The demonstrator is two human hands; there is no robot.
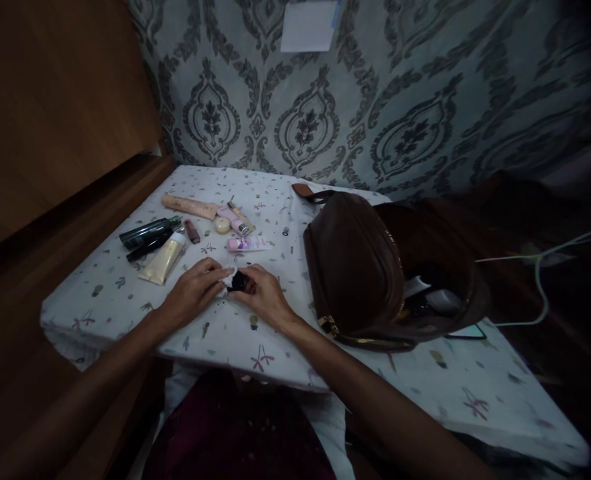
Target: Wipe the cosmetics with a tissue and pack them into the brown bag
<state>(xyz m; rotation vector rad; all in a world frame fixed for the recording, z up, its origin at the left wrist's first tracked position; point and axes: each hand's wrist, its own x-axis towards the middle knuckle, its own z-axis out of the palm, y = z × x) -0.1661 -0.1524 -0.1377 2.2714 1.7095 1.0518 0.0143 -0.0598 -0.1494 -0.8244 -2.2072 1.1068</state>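
Near the table's front edge, my two hands meet over a small black object (238,281); its exact kind is too dark to tell. My right hand (265,297) grips it between thumb and fingers. My left hand (194,292) pinches a crumpled white tissue or cloth (228,275), which touches the black object's left side. Just beyond my fingers lies a pink and white tube (248,245). To the left are a cream tube (164,260) with a white cap, a dark green bottle (148,232) and a lipstick-like tube (192,231).
An open brown leather bag (355,267) with several items inside stands at the right. A peach tube (190,205), a small round jar (222,225) and a lilac tube (232,217) lie farther back. Behind the bag, a pale cable (540,267) hangs; a patterned wall covering (308,120) borders the table.
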